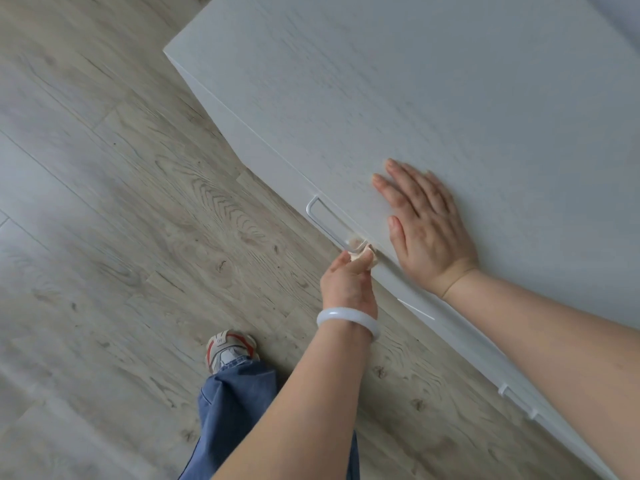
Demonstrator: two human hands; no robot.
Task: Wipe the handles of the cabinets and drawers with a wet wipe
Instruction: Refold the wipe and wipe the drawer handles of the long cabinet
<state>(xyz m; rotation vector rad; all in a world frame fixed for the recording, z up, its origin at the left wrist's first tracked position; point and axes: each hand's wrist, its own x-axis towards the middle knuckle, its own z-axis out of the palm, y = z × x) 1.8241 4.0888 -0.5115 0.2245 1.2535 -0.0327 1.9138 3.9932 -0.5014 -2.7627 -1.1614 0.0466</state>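
Right hand (pixel 427 223) lies atop the cabinet (pixel 415 98), handle (pixel 327 225) just left.

- Right hand (pixel 424 225): flat, palm down, fingers straight and slightly spread; forearm enters from the lower right.
- Left hand (pixel 348 282): reaching forward, fingers curled in a pinch; wrist straight.

The wet wipe (pixel 362 255) is mostly hidden in the left hand (pixel 348 284), covering the handle's (pixel 327 226) near end; the cabinet (pixel 415 98) runs past the top and right edges. A second handle (pixel 517 401) is partly hidden behind the right forearm.
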